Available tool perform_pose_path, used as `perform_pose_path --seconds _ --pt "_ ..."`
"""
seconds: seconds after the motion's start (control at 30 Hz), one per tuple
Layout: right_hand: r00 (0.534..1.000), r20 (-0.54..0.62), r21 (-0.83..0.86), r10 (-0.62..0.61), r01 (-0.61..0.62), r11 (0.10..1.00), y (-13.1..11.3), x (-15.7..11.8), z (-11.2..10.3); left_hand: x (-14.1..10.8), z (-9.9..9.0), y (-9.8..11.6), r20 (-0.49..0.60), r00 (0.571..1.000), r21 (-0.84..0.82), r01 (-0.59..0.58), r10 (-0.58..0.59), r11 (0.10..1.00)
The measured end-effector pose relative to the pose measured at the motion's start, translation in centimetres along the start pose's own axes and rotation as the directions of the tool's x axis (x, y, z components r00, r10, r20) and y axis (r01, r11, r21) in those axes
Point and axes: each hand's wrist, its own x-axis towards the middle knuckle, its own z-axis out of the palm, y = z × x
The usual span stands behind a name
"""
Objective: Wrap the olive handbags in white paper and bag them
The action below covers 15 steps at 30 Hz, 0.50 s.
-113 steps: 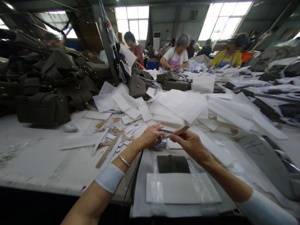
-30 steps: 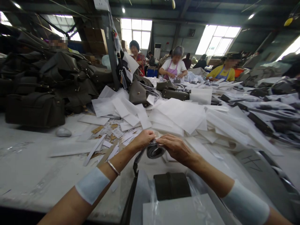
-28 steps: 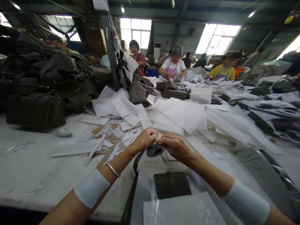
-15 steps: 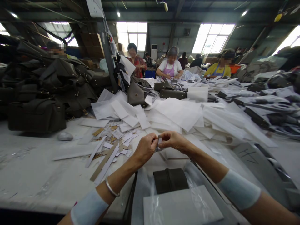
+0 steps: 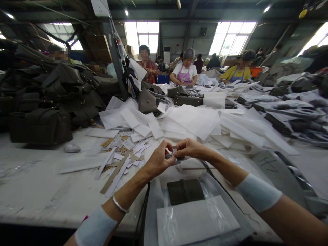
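Note:
My left hand (image 5: 161, 158) and my right hand (image 5: 188, 149) meet above the far end of a wrapped bag. Between their fingertips is a small pale strip (image 5: 174, 149), gripped from both sides; its exact kind is too small to tell. Below my hands lies the bag in grey-white wrapping (image 5: 151, 218), with a dark olive panel (image 5: 185, 191) showing in its middle. A white foam sheet (image 5: 194, 218) under clear film covers the near part. A dark strap (image 5: 217, 181) runs along its right side.
Cardboard and paper scraps (image 5: 120, 167) litter the table on the left. Dark bags (image 5: 41, 124) are heaped behind them. White foam sheets (image 5: 192, 118) pile up ahead. A grey board (image 5: 271, 171) with marker writing lies right. Several people work across the table.
My hands stay together over the bag, and the fingers of my left hand have loosened into a rounder pinch. The pale strip is still between them. The view has shifted slightly.

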Motion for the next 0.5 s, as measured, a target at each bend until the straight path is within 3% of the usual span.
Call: perform_pose_path --seconds 0.13,0.27,0.37,0.5 --pt "1.0 -0.009 -0.063 -0.001 0.0 0.998 -0.6 -0.2 0.1 0.1 -0.2 -0.3 0.062 0.996 -0.039 0.063 -0.06 0.997" --pt "0.987 -0.097 -0.397 -0.128 0.079 0.914 -1.1 -0.4 0.5 0.5 -0.9 -0.7 0.215 0.967 -0.001 0.143 -0.14 0.99" --pt "0.948 -0.073 -0.685 -0.309 0.177 0.706 -1.4 -0.6 1.0 0.7 -1.0 -1.2 0.321 0.932 -0.107 0.21 -0.166 0.972" --pt "0.846 0.084 -0.925 -0.526 0.262 0.274 -0.8 -0.8 1.7 1.0 -0.3 -1.9 0.284 0.934 -0.263 0.292 -0.216 0.92"
